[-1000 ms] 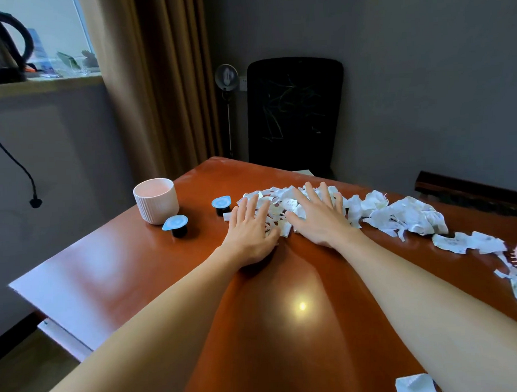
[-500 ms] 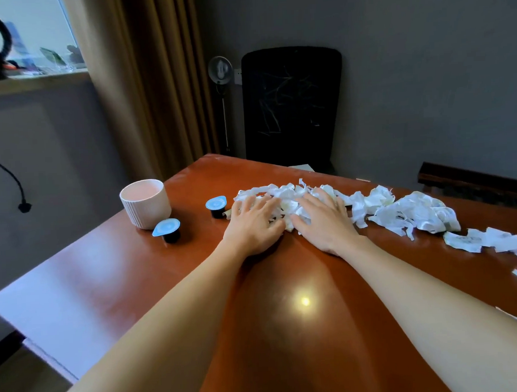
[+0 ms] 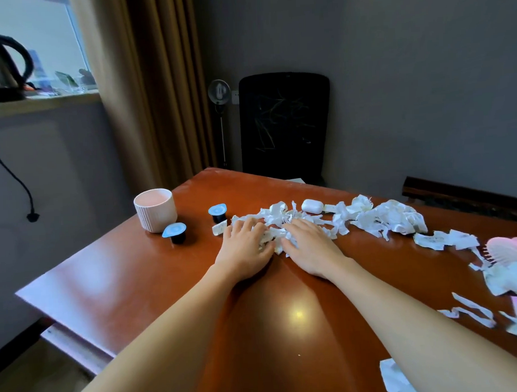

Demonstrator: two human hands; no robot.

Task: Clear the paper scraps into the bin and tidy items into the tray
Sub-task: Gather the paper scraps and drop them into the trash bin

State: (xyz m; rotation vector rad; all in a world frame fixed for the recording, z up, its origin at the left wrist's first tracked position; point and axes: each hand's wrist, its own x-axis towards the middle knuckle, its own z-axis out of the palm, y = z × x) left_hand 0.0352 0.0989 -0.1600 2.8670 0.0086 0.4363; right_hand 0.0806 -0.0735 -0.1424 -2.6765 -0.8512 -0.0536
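Along the near right edge of the table [image 3: 154, 277], loose white strips [image 3: 471, 308]; just beyond them, a pink brush [image 3: 514, 248]. Farther in, side by side on the left end of the paper scraps [image 3: 382, 217]: left grip [image 3: 243, 249] with fingers curled down into the pile, bunching paper; right grip [image 3: 311, 248] laid over it, fingertips buried, so no telling whether pinching. Left of the pile, near capsule [image 3: 176, 232], far capsule [image 3: 218, 213] and a ribbed pink cup [image 3: 155, 210]. Behind the scraps, touching them, a small white case [image 3: 312, 206]. Beyond the table, a black chair [image 3: 284, 126].
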